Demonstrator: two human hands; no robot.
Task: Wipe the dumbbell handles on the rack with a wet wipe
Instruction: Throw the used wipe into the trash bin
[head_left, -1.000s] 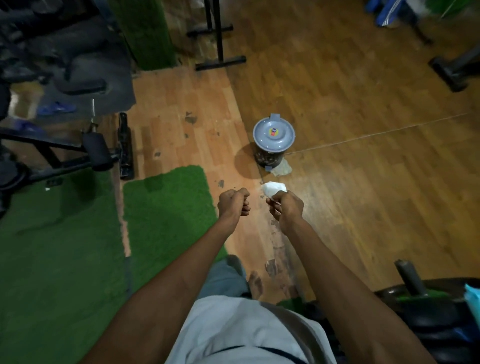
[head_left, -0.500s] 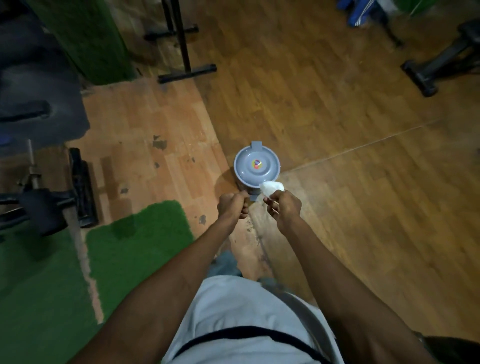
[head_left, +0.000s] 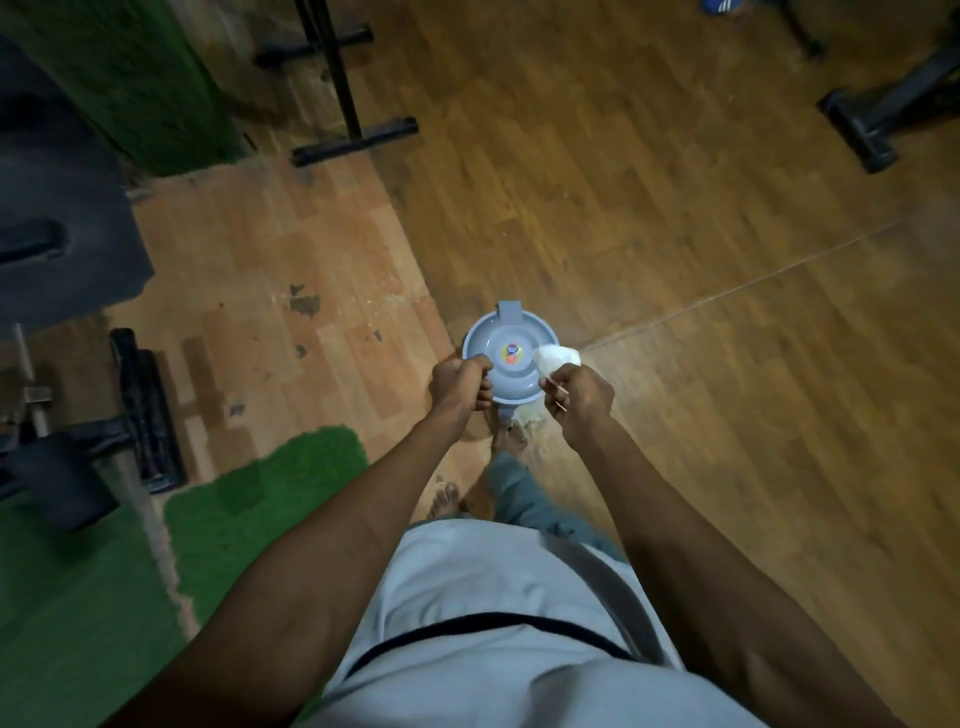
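Wipe (head_left: 557, 358) in R hand (head_left: 579, 401)

Grey lidded bin (head_left: 506, 358) on wood-plank floor (head_left: 675, 234), small coloured sticker at lid centre, tab at far rim. Green turf mat (head_left: 249, 499) lower left, another green turf piece (head_left: 140, 88) upper left. Black stand legs (head_left: 343, 93) at top centre. Black equipment foot (head_left: 862, 124) upper right. Dark gym gear (head_left: 62, 208) along left edge, black bar foot (head_left: 145, 410) below it. Worn patches on paler planks near centre left. Pale scrap on floor just beside bin base, partly hidden.
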